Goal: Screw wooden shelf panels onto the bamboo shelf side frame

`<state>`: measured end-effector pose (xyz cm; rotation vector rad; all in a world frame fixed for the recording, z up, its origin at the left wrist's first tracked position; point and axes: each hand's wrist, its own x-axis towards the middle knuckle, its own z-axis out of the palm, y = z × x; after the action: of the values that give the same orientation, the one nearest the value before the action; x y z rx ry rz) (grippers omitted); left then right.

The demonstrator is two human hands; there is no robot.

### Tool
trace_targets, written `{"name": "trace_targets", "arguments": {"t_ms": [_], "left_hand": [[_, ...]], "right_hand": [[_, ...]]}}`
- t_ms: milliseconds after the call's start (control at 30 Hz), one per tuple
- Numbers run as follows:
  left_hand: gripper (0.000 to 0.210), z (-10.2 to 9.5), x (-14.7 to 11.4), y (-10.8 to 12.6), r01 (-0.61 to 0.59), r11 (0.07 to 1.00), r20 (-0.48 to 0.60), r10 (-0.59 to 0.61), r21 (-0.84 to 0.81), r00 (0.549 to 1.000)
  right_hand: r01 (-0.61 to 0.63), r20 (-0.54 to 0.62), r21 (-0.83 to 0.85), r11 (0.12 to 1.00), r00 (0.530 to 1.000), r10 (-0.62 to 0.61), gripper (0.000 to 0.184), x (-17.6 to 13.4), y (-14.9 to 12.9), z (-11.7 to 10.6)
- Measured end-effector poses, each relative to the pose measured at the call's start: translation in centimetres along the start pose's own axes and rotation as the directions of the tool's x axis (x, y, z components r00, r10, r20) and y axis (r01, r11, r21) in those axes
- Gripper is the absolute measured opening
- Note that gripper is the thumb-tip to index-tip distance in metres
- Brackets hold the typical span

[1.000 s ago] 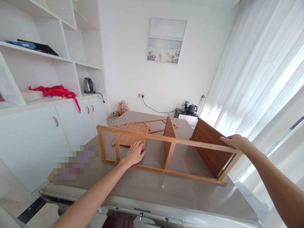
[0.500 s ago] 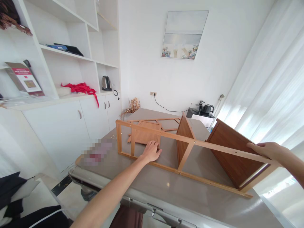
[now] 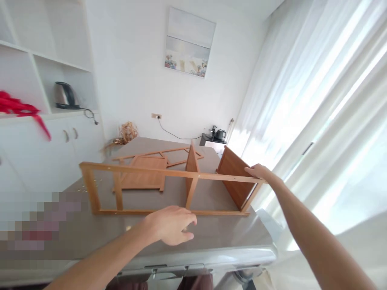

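A wooden ladder-like side frame stands on its long edge on the table, with two brown panels joined to it. The middle panel sits at a crosspiece, and the end panel slants near the frame's right end. My right hand grips the upper rail at that end, its fingertips by the panel's top edge. Over the table, on the near side of the lower rail, my left hand is open with thumb and fingers apart and nothing in it.
Behind the frame lie a flat slatted wooden panel and another wooden frame. Small metal pieces are scattered on the grey table at left. White curtains hang to the right; an electric kettle stands on a shelf.
My left hand has come off the lower rail and moved toward me. My right hand stays at the frame's right end. The view has turned to the right.
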<state>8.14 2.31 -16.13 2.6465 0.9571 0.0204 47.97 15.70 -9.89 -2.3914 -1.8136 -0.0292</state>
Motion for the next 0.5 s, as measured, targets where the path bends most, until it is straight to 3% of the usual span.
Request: {"name": "trace_targets", "arguments": {"t_ms": [167,300,400,500], "left_hand": [[0.028,-6.1,2.4,4.9,-0.207,0.978,-0.003,0.207,-0.019,0.978],[0.026,-12.5,3.2,6.3,-0.167,0.981,-0.134,0.179,0.095,0.975],[0.026,-15.2,1.2,5.8,-0.087,0.986,-0.274,0.123,0.141,0.954],[0.023,-15.9,-2.4,4.8,-0.08,0.99,-0.266,0.108,0.115,0.958]], "right_hand": [[-0.041,0.101,0.045,0.998,0.994,0.036,0.042,-0.2,0.6,-0.8],[-0.062,0.12,0.06,0.996,0.991,0.055,0.046,-0.2,0.4,-1.1],[-0.076,0.111,0.041,0.996,0.991,0.071,0.055,0.3,0.1,-0.5],[-0.069,0.112,0.026,0.997,0.991,0.066,0.057,1.4,0.3,0.7]]}}
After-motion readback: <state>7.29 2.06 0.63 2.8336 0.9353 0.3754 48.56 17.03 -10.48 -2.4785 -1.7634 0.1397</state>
